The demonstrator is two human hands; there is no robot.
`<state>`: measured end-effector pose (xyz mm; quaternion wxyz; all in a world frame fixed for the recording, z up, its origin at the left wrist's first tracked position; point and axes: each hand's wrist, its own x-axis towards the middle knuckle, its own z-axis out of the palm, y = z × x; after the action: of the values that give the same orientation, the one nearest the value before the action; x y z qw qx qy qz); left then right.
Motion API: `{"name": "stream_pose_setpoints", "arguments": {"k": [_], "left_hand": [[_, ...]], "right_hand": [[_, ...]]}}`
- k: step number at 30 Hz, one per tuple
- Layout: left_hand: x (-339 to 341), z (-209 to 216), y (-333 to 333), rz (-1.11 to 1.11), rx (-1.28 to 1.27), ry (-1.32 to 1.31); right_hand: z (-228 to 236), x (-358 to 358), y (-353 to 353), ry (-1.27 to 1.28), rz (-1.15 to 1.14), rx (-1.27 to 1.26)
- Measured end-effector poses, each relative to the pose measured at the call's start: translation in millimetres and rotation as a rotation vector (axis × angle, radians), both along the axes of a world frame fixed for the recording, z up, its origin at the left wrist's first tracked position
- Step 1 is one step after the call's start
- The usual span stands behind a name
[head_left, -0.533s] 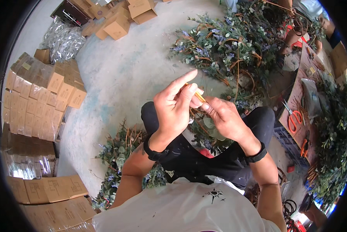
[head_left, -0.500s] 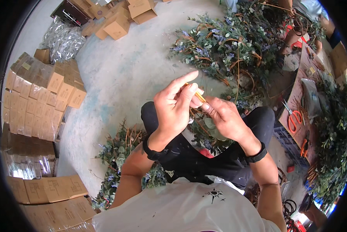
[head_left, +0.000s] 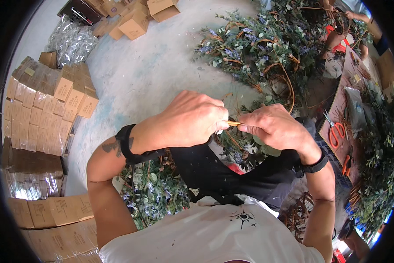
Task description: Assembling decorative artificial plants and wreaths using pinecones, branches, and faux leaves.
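Above my lap, both hands pinch the ends of thin yellow-brown vine strands [head_left: 233, 123] that look doubled side by side. My left hand [head_left: 190, 119] is closed with its back up, its fingers curled round the left end. My right hand [head_left: 272, 126] grips the other end between thumb and curled fingers. Only a short stretch of the strands shows between them. Under the hands, between my knees, lies leafy greenery [head_left: 238, 151] with brown stems and small blue flowers, partly hidden by my hands.
A large heap of blue-flowered greenery [head_left: 258, 48] lies ahead, another bunch [head_left: 151, 193] by my left thigh. At right, orange-handled scissors [head_left: 336, 135] and pliers [head_left: 347, 164] rest on a board [head_left: 337, 109]. Stacked cartons [head_left: 39, 114] line the left. A co-worker's hands [head_left: 337, 39] work at far right.
My left hand has turned from palm showing with a raised index finger to back up and curled. The strands have swung from slanting to nearly level; my right hand has moved slightly right.
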<state>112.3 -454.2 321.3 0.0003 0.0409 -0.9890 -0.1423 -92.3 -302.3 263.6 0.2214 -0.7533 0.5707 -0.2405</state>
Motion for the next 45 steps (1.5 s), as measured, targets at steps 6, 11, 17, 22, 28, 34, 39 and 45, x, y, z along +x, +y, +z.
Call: {"name": "stream_pose_setpoints", "arguments": {"k": [6,11,17,22,28,34,39,45], "left_hand": [[5.6,-20.2,3.9,-0.090,0.686,0.088],[9.7,-50.7,32.2,0.141,1.488,0.149],[11.5,-73.9,38.5,0.265,1.620,0.518],[2.8,-89.6,41.7,0.265,1.610,0.561],[-5.0,-88.4,42.5,0.319,1.519,0.512],[5.3,-75.7,34.7,0.327,1.297,0.378],[4.5,-74.2,34.1,0.358,1.337,0.373],[-15.4,-102.0,36.4,0.105,1.645,0.753]], "right_hand": [[11.0,-22.6,-12.1,-0.073,0.349,-0.018],[-6.6,-40.5,-26.2,-0.490,0.489,0.437],[12.3,-13.6,-7.5,0.392,0.015,-0.536],[-12.6,-8.3,-10.8,0.479,-0.167,-0.606],[-32.3,-22.0,-17.6,0.417,-0.158,-0.567],[-28.5,-23.7,-25.0,0.371,-0.109,-0.564],[-33.1,-18.0,-38.7,0.293,-0.054,-0.580],[-36.6,-11.2,-56.3,0.141,-0.002,-0.580]]}}
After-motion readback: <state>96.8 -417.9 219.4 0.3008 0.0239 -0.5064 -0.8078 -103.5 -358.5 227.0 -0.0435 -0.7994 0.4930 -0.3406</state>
